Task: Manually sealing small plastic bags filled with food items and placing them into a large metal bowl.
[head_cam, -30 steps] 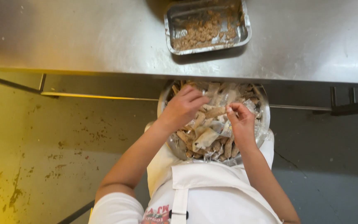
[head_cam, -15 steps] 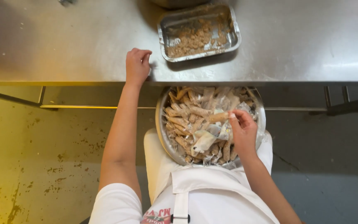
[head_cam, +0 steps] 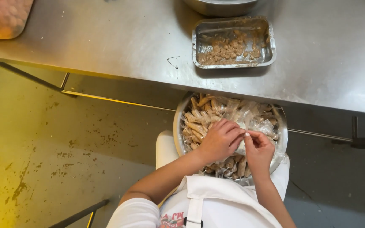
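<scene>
A round metal bowl [head_cam: 178, 126] rests on my lap, heaped with brown stick-shaped snacks in small clear plastic packets [head_cam: 199, 116]. My left hand [head_cam: 218, 139] and my right hand [head_cam: 256, 147] meet over the middle of the bowl. Their fingertips pinch the same small clear packet [head_cam: 241, 145] between them. A rectangular metal tray [head_cam: 271, 52] with brown crumbly bits stands on the steel table [head_cam: 106, 38] just beyond the bowl.
The rim of a larger metal bowl [head_cam: 220, 4] shows at the table's far edge. An orange and pink container [head_cam: 3, 17] sits at the far left corner. A stained floor [head_cam: 43, 147] lies to my left. A white apron [head_cam: 216, 198] covers my lap.
My left hand has come back from the table edge near the tray to the bowl, and both hands now pinch one packet.
</scene>
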